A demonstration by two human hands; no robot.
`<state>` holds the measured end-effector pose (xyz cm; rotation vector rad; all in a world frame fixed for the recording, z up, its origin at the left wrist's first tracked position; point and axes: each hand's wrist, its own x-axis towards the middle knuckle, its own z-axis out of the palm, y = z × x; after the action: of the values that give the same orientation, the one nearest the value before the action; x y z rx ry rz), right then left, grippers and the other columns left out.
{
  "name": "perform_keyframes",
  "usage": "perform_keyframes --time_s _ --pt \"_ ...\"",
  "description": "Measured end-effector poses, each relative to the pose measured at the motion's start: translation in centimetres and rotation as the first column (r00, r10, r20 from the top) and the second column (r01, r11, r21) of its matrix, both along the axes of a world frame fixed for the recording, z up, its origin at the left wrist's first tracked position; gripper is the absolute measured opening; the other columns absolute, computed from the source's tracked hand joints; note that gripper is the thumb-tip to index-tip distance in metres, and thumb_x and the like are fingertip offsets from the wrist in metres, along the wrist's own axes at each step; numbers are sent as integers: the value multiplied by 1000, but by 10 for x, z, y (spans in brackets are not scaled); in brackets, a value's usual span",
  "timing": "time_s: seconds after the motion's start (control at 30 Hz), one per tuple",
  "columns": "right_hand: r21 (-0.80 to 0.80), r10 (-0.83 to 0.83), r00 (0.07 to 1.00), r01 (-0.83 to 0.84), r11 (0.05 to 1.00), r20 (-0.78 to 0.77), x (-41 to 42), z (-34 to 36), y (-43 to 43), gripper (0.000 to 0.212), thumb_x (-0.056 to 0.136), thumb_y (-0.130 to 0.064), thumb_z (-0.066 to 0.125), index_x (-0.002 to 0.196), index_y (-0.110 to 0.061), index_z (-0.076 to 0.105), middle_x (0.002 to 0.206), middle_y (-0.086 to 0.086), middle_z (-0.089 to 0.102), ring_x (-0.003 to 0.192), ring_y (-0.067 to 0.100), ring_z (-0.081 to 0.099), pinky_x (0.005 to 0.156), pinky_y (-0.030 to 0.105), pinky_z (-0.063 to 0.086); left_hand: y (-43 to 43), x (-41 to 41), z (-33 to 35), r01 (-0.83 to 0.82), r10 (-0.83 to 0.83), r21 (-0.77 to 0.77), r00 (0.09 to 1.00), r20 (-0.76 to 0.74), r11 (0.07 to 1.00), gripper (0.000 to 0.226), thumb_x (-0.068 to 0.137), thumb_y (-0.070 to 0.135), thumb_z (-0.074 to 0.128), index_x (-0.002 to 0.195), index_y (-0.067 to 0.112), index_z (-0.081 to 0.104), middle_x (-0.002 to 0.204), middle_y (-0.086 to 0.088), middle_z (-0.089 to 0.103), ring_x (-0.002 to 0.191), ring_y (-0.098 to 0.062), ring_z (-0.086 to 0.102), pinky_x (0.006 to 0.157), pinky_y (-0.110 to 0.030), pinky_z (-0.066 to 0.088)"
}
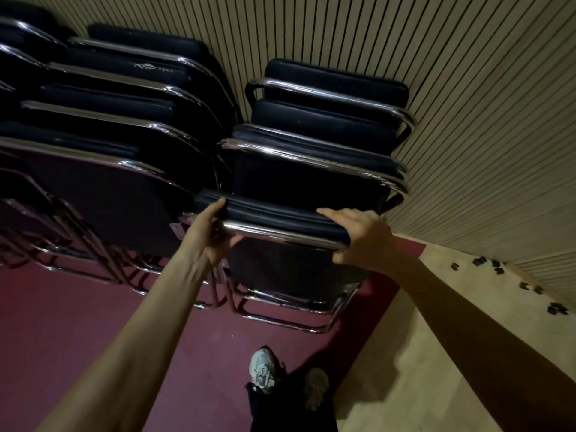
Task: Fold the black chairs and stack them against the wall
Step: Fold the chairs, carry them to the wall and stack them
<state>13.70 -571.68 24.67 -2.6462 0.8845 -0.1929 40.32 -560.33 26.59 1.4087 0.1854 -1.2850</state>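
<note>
A folded black chair (pixel 280 216) with a chrome tube frame stands upright in front of me, nearest in the right-hand stack. My left hand (pixel 208 235) grips its top left corner, thumb on the padded edge and fingers curled under the chrome bar. My right hand (pixel 358 236) grips the top right corner over the bend of the tube. Behind it two more folded black chairs (pixel 324 126) lean against the slatted wall (pixel 467 88). To the left stands a longer row of several folded chairs (pixel 103 120).
The chairs' chrome legs (pixel 280 319) rest on a dark red carpet (pixel 93 322). Light wooden floor (pixel 420 353) lies to the right, with several small black pieces (pixel 486 263) scattered along the wall. My shoes (pixel 263 371) show at the bottom.
</note>
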Motion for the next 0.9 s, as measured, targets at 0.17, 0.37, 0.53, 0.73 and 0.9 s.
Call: perform_keyframes --time_s 0.17,0.37,0.53,0.73,0.9 --pt "53 -28 996 32 998 -81 1 2 -18 99 57 -30 80 146 -29 36 117 3 62 101 22 59 84 40 50 -10 10 9 36 -38 -39 998 -46 999 24 94 30 58 84 8 60 80 -6 62 83 -20 62 74 -38 57" --pt "71 -20 997 25 997 -70 12 -6 -18 103 56 -27 81 147 -28 33 114 4 62 100 23 60 82 41 51 -21 32 8 33 -34 -4 996 -85 999 28 101 30 46 93 6 57 93 -12 60 83 -26 60 55 -41 58" --pt "242 -47 991 77 967 -127 14 2 -43 100 65 -30 80 148 -39 24 130 -2 51 117 16 48 99 39 41 -40 30 4 51 -53 -38 997 -58 998 31 103 29 41 86 8 57 77 -9 65 78 -23 61 75 -41 56" --pt "168 -61 972 101 981 -226 18 7 -58 93 69 -50 70 146 -47 18 123 -10 53 110 9 48 93 25 39 -60 31 0 48 -50 -38 998 -45 998 29 104 33 39 104 11 56 99 -12 62 92 -28 60 86 -50 47" --pt "167 -82 952 136 977 -293 22 10 -56 94 68 -55 68 146 -47 16 122 -7 52 113 15 49 94 34 41 -58 30 -4 53 -55 -47 998 -43 998 33 103 37 40 109 9 57 101 -12 63 90 -28 61 97 -50 45"
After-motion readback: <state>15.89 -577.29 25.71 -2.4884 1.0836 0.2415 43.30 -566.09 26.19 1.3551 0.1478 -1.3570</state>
